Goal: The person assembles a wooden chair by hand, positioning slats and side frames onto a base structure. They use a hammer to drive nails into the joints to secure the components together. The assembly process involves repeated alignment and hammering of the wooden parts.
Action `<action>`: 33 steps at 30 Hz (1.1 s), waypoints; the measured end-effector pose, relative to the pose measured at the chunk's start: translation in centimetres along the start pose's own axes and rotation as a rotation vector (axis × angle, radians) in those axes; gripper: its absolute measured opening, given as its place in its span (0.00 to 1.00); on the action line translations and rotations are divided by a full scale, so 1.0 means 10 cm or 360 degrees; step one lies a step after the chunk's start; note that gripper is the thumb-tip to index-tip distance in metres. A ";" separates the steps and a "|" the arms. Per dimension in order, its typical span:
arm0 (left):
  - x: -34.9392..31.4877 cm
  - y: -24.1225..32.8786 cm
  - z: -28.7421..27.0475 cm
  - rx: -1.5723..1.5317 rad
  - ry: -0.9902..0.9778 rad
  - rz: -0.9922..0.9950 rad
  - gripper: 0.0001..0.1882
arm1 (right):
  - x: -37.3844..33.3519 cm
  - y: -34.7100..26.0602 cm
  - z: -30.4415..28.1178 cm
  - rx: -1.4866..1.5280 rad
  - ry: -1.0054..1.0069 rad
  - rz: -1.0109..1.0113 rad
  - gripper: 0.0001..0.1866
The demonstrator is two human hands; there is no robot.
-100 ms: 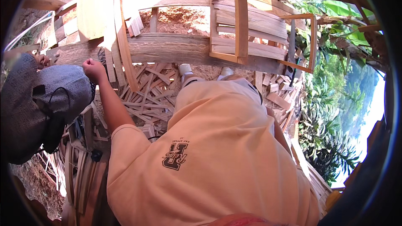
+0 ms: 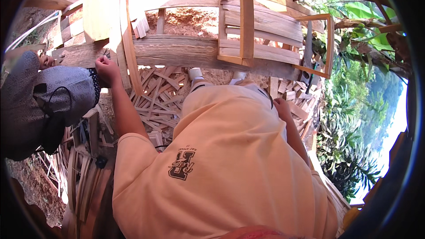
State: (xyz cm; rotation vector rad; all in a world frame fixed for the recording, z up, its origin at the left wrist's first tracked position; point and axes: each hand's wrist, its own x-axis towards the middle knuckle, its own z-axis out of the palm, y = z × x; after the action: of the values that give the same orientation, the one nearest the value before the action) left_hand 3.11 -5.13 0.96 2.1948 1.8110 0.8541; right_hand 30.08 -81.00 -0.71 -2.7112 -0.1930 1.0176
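My left hand (image 2: 107,68) is closed, its fingertips pressed together beside the thick plank of the bench (image 2: 177,52). Whatever lies in its fingers, if anything, is too small to make out. Close to its left is the lace-edged grey garment (image 2: 66,86) of another person, whose own hand (image 2: 45,62) shows at the plank's left end. At my right hip hangs my right hand (image 2: 282,107), its fingers mostly hidden by my shirt and turned downward. A narrow upright board (image 2: 128,46) leans across the bench just right of my left hand.
A slatted wooden frame (image 2: 263,31) with upright posts rests on the bench's right part. Beside it is a handsaw (image 2: 307,55). Wood offcuts (image 2: 157,95) litter the ground under the bench. Long strips (image 2: 84,190) are stacked at lower left; plants (image 2: 347,146) grow on the right.
My left hand has shifted slightly right, and its forearm has swung a little with it. My right hand has come into view at my hip. The other person's garment has moved slightly.
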 end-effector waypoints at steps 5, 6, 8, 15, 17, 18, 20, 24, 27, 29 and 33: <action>-1.27 0.98 -0.02 -0.0320 -0.0272 0.0213 0.08 | 0.76 -1.66 -0.71 -0.0078 0.0318 -0.0891 0.24; -1.40 0.99 -0.11 -0.0289 -0.0366 0.0275 0.07 | 0.81 -2.05 -0.58 -0.0123 0.0233 -0.1083 0.27; -1.88 1.01 -0.21 -0.0311 -0.0516 0.0404 0.05 | 0.99 -2.50 -0.35 -0.0243 0.0124 -0.1454 0.34; -3.19 0.96 -0.94 -0.0040 -0.0920 0.0437 0.03 | 1.63 -2.70 -0.17 -0.0366 0.0045 -0.1953 0.43; -3.37 0.75 -1.19 0.0043 -0.0918 0.0238 0.04 | 1.68 -2.67 -0.10 -0.0372 0.0064 -0.1975 0.43; -3.45 0.69 -1.32 0.0077 -0.0913 0.0160 0.04 | 1.70 -2.63 -0.07 -0.0385 0.0068 -0.1986 0.43; -3.59 0.61 -1.55 0.0141 -0.0896 0.0002 0.04 | 1.74 -2.59 -0.02 -0.0331 0.0126 -0.1986 0.39; -3.81 0.48 -1.80 0.0369 -0.0907 -0.0207 0.03 | 1.79 -2.56 0.07 -0.0328 0.0205 -0.1979 0.35; -3.89 0.32 -1.83 0.0422 -0.0933 -0.0239 0.03 | 1.80 -2.55 0.09 -0.0285 0.0240 -0.1999 0.35; -3.88 0.28 -1.81 0.0409 -0.0934 -0.0226 0.04 | 1.80 -2.55 0.10 -0.0259 0.0224 -0.2003 0.34; -3.77 0.39 -1.69 0.0335 -0.0877 -0.0131 0.04 | 1.80 -2.56 0.09 -0.0287 0.0226 -0.2024 0.35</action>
State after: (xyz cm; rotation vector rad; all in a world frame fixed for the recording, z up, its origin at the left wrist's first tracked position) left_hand -6.14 -45.38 4.69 2.1614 1.7422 0.0210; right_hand 41.96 -52.49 -5.80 -2.0227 -1.7172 0.3866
